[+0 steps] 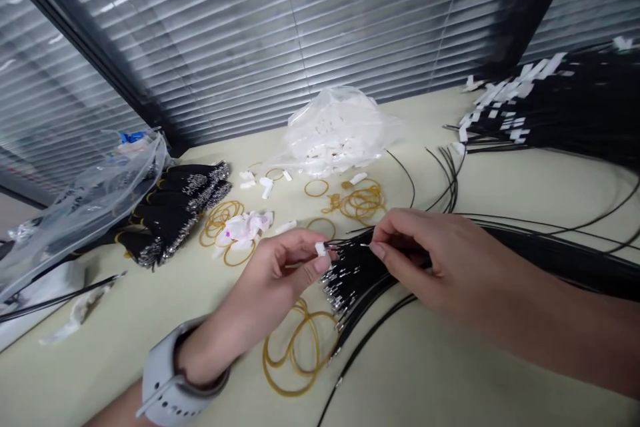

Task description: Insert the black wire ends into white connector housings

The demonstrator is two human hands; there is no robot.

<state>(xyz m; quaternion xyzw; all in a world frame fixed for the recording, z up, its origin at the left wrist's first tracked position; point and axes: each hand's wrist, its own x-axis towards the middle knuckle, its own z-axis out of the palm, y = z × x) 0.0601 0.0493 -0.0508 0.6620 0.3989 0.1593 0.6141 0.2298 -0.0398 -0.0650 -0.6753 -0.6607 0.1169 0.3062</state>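
- Left hand: pinched white connector, seemingly for steadiness.
- Right hand: pinched thin wire, apparently for fine control.
- Black wire bundle: lay beneath, likely for easy reach.

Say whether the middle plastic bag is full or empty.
Not empty: white pieces show through the middle plastic bag; how full, I cannot tell.

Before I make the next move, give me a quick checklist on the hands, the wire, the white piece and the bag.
1. Left hand holds the white piece: ok, pinched.
2. Right hand holds the wire: ok, pinched near its tip.
3. Wire tip meets the white piece: not ok, a gap shows.
4. White piece free of other wires: cannot tell, too small and blurred.
5. Bag apart from both hands: ok, behind them.
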